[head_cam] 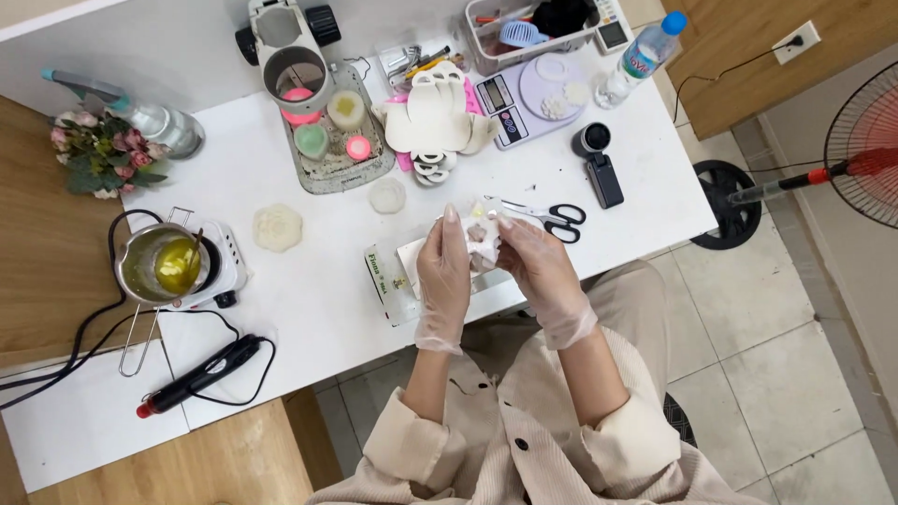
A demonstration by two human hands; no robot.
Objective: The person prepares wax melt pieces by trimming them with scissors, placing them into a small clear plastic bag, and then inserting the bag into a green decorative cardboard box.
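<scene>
Both hands wear thin clear gloves and meet above the near edge of the white table [318, 309]. My left hand [442, 276] and my right hand [535, 266] together pinch a small whitish moulded piece [481, 236] with a brownish patch. Just under the hands a small box [382, 279] and a white sheet lie on the table. Black-handled scissors [554, 218] rest just right of my right hand.
A steel pot of yellow liquid [168, 264] sits on a small hot plate at left. Nearby are a black wand tool [201, 374], flower-shaped white casts [278, 227], a tray of coloured moulds [327, 140], a scale [528, 98], a water bottle [647, 49] and a floor fan [865, 159].
</scene>
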